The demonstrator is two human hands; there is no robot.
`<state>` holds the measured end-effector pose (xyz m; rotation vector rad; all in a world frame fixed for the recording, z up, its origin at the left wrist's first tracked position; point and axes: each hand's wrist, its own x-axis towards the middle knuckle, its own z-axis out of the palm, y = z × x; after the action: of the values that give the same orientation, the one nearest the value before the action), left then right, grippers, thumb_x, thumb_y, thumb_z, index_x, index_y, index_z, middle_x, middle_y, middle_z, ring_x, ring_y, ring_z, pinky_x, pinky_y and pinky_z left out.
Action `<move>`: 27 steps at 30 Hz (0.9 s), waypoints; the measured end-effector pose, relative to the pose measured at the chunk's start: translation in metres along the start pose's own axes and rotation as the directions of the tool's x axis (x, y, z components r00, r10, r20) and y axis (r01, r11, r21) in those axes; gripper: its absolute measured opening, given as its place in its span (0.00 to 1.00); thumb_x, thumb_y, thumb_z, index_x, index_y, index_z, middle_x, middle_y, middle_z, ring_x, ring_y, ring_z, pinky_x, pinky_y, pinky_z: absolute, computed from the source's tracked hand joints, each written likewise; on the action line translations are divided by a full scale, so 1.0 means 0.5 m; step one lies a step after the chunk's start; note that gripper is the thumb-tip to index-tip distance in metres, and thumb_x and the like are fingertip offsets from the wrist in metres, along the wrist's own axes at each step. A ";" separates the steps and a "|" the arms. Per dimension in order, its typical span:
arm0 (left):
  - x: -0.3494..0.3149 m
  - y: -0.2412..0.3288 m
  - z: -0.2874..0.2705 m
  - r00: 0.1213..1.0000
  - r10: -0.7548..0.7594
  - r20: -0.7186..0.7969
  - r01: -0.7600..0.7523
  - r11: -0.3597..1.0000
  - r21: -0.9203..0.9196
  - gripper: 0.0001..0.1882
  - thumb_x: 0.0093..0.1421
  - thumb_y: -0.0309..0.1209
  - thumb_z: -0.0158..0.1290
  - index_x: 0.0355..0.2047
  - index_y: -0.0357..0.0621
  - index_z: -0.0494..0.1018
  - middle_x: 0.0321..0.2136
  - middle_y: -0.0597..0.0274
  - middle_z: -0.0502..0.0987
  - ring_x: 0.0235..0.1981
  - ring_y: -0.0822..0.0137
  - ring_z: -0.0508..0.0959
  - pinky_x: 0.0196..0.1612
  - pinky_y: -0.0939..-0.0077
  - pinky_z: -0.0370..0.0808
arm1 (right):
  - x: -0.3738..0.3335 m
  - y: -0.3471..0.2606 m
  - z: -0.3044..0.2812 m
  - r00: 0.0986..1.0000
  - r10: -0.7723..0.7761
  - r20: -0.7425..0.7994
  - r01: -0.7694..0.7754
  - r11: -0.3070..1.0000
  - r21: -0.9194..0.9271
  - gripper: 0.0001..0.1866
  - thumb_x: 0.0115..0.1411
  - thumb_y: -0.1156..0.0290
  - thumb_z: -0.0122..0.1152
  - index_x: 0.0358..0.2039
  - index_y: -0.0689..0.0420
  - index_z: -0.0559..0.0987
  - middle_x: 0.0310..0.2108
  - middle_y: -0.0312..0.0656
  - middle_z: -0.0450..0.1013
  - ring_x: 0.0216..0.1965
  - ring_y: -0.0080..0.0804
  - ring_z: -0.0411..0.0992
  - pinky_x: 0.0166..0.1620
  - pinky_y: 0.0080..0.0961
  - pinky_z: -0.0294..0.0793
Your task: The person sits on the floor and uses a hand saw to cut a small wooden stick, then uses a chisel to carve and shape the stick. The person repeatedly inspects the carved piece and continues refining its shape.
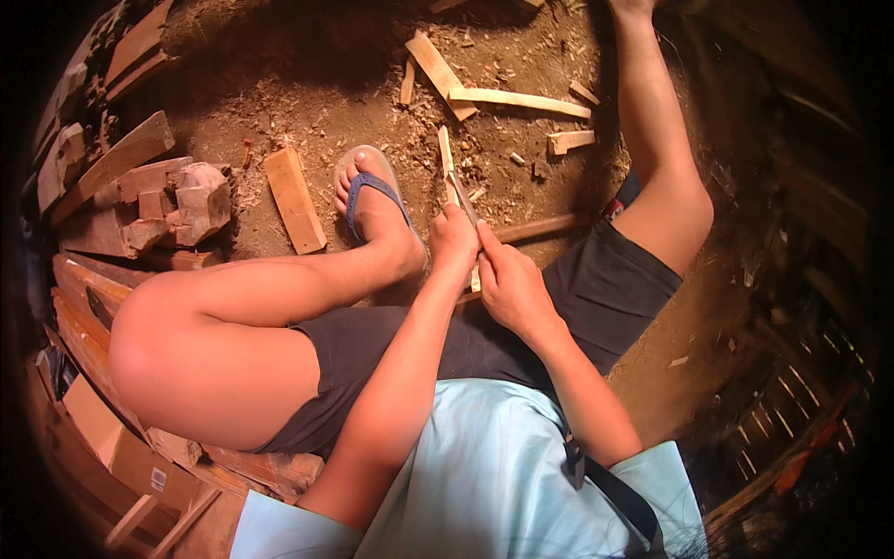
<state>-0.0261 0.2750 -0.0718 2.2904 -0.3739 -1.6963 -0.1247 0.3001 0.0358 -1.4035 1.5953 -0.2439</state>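
My left hand (453,240) is closed around a narrow pale wood strip (447,154), which points away from me over the ground. The strip's lower end shows below that hand, near my lap. Beside it, my right hand (514,287) grips a knife whose dark, slim blade (463,196) slants up and left against the strip. The right fingers wrap over the handle and hide most of it. Both hands are close together, just in front of my dark shorts.
Wood shavings litter the dirt floor. A flat board (295,200) lies left of my sandalled foot (374,200). Farther off are a crossed plank (438,70), a long pale strip (531,101) and a short block (571,141). Timber offcuts (177,205) are piled at the left.
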 end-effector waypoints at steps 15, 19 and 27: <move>-0.024 0.002 0.003 0.999 0.001 -0.035 -0.001 1.000 -0.003 0.30 0.61 0.44 0.32 0.41 0.26 0.73 0.43 0.32 0.73 0.48 0.40 0.72 0.52 0.54 0.66 | 0.032 0.020 0.006 1.000 0.007 0.019 -0.008 0.999 0.052 0.23 0.59 0.72 0.47 0.56 0.61 0.66 0.39 0.63 0.71 0.42 0.57 0.71 0.45 0.42 0.70; -0.013 0.016 0.008 0.999 -0.002 -0.047 0.003 0.999 0.036 0.31 0.61 0.45 0.31 0.42 0.27 0.72 0.45 0.32 0.72 0.51 0.41 0.71 0.54 0.54 0.65 | 0.053 0.004 -0.009 0.999 -0.002 0.051 0.001 1.000 0.022 0.22 0.60 0.71 0.47 0.56 0.60 0.67 0.39 0.63 0.71 0.43 0.56 0.71 0.45 0.41 0.70; -0.011 0.012 0.007 0.997 0.018 -0.076 -0.014 0.998 0.056 0.31 0.61 0.46 0.31 0.39 0.29 0.75 0.42 0.33 0.74 0.48 0.39 0.72 0.52 0.54 0.66 | 0.027 -0.006 -0.010 0.997 0.009 0.080 -0.011 0.999 0.030 0.23 0.61 0.70 0.46 0.57 0.57 0.66 0.37 0.60 0.72 0.41 0.57 0.71 0.43 0.44 0.69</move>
<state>-0.0312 0.2713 -0.0658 2.3774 -0.4275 -1.6040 -0.1246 0.2857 0.0337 -1.3650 1.5266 -0.2027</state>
